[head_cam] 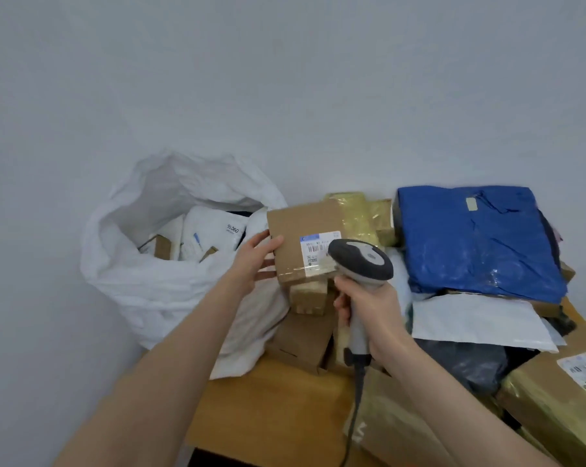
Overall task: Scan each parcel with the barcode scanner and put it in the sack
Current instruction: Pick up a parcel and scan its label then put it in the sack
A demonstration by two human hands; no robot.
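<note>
Parcel: cardboard box (298,230), centre of frame, label (317,247) facing up.
Left grip: left hand (256,261) pinches the box's left edge, thumb on top.
Right grip: right hand (369,311) wrapped round the barcode scanner (362,261); its head overlaps the label's right end.
Key relation: sack (143,284) lies left of the box, mouth open, just beside the left hand.
Obscured: barcode blurred; whether the box rests on the counter (268,409) pile, cannot tell.

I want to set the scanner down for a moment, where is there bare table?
Bare table shows only at the near left corner, bordered by the sack, small brown boxes and the scanner cable. Right of that, parcels are piled, blue bag on top.
</note>
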